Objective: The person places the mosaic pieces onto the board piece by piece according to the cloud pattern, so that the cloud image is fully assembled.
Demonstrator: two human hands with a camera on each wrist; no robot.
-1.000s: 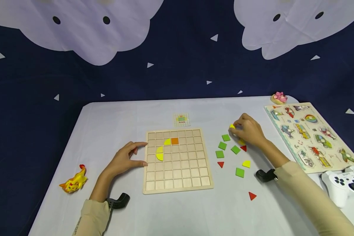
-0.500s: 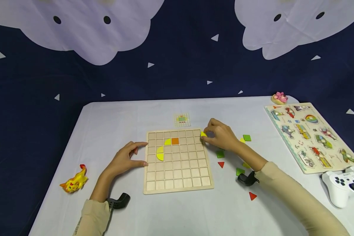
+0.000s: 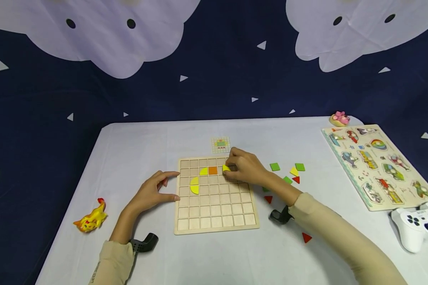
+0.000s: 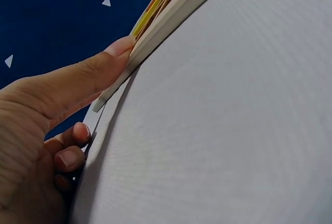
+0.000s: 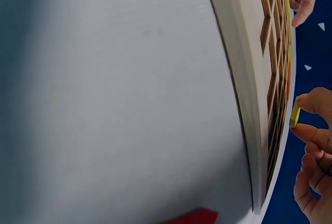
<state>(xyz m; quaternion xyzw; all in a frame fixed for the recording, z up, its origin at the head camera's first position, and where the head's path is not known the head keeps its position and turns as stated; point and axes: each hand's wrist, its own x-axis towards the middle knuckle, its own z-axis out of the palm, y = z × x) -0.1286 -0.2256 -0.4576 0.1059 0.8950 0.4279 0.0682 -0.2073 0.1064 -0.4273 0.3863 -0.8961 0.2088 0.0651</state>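
Observation:
My right hand point(image 3: 247, 168) pinches a yellow quarter-circle tile point(image 3: 226, 168) between thumb and index finger, over the upper part of the wooden grid board point(image 3: 216, 231). In the right wrist view the yellow tile point(image 5: 295, 114) is seen edge-on between the fingertips. Just left of it an orange square tile point(image 3: 213, 170) lies in a cell. Beside that sits another yellow quarter tile point(image 3: 203, 171), and two more yellow quarters point(image 3: 194, 185) form a half circle lower left. My left hand point(image 3: 149, 192) touches the board's left edge with thumb and index finger spread apart.
A small pattern card point(image 3: 220, 145) lies behind the board. Right of it are green squares point(image 3: 275, 166), red triangles point(image 3: 306, 237) and a yellow tile point(image 3: 294, 171). Further right lie a picture puzzle point(image 3: 379, 166) and a white game controller point(image 3: 415, 225). A yellow toy point(image 3: 91, 217) lies far left.
My right hand has carried the yellow quarter tile leftward from the loose tiles to over the board. A green square now lies farther right among the loose tiles. The left hand has stayed put.

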